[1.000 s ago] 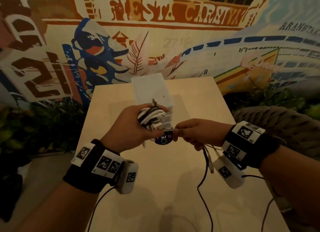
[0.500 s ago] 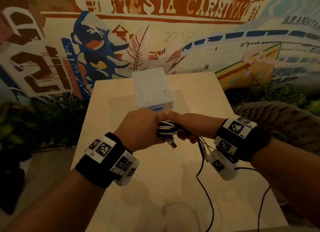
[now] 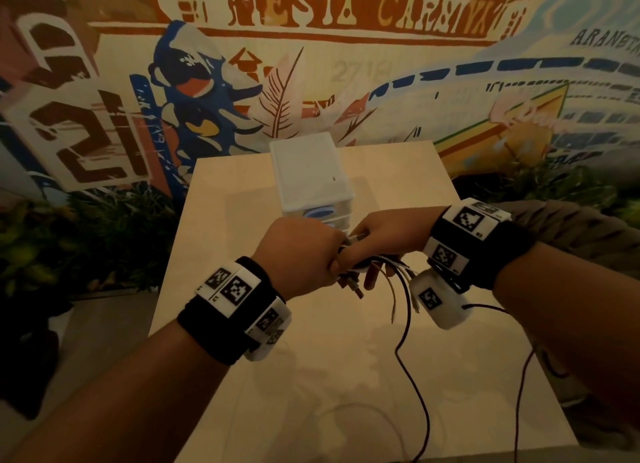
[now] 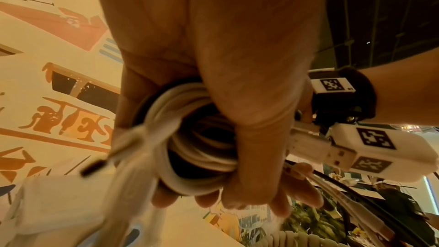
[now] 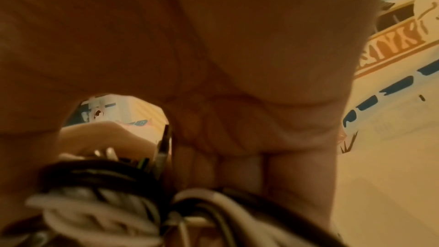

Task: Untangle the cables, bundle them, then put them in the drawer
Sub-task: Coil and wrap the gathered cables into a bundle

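A coil of white and black cables (image 4: pixel 197 138) sits in my left hand (image 3: pixel 304 254), whose fingers curl round it. My right hand (image 3: pixel 384 241) meets it from the right and grips the same bundle (image 5: pixel 106 204). In the head view only a few strands and plugs (image 3: pixel 353 282) show between the two hands. A white USB plug (image 4: pixel 332 153) sticks out of the coil. Loose dark cable ends (image 3: pixel 405 324) hang from the hands down to the table. The white drawer unit (image 3: pixel 308 171) stands just behind the hands, its front mostly hidden by them.
The light wooden table (image 3: pixel 311 393) has a near edge at the bottom and side edges close to both forearms. Thin black wires (image 3: pixel 519 393) trail across its right side. Plants (image 3: pixel 86 248) stand to the left, a woven rope-like object (image 3: pixel 571 227) to the right.
My left hand has rolled palm-down, so the bundle is now hidden under it. My right hand has closed in onto the bundle. Both hands have moved up to the drawer unit.
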A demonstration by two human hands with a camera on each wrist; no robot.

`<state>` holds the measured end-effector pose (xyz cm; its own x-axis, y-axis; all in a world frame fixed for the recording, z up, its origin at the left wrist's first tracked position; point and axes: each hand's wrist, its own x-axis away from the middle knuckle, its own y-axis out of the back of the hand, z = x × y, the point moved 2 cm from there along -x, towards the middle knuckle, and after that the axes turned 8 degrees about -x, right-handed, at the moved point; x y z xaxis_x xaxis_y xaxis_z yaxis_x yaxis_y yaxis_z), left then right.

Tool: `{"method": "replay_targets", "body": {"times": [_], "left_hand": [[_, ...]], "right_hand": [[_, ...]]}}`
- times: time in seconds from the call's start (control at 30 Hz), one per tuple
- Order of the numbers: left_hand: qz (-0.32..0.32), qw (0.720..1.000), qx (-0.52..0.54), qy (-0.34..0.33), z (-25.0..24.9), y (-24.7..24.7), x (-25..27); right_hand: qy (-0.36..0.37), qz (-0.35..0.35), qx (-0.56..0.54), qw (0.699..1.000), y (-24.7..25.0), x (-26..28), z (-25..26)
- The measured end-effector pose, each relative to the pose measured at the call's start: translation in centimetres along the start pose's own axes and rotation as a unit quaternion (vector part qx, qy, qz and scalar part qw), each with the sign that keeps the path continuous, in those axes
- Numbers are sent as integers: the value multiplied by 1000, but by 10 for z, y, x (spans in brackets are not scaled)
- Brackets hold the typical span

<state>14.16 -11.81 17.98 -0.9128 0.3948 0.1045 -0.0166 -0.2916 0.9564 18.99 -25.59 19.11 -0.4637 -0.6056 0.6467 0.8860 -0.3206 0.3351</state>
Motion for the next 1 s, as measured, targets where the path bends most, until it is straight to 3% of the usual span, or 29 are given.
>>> {"method": "replay_targets", "body": {"times": [0.37,0.53,0.67,0.8,0.9,1.0], "left_hand": [[3,999,-38,-6,0,-11,-11],[1,999,-43,1,-3,-14,-11],[37,998,-6,60,-2,-15,-7],[-23,993,95,61,4,-15,1],[-81,983,156,58,18,-21,11],[-89,939,312,116,33,-36,26]], "right_hand": [[-38,-29,64,997,-8,-10,8],[-57,-94,196,974,-23,-21,12],[-48,-120,248,960,-30,-26,9],[19,-122,184,975,-24,-17,3],[25,-132,81,988,-12,-13,-11],[32,-161,-18,986,2,-8,-28]]}}
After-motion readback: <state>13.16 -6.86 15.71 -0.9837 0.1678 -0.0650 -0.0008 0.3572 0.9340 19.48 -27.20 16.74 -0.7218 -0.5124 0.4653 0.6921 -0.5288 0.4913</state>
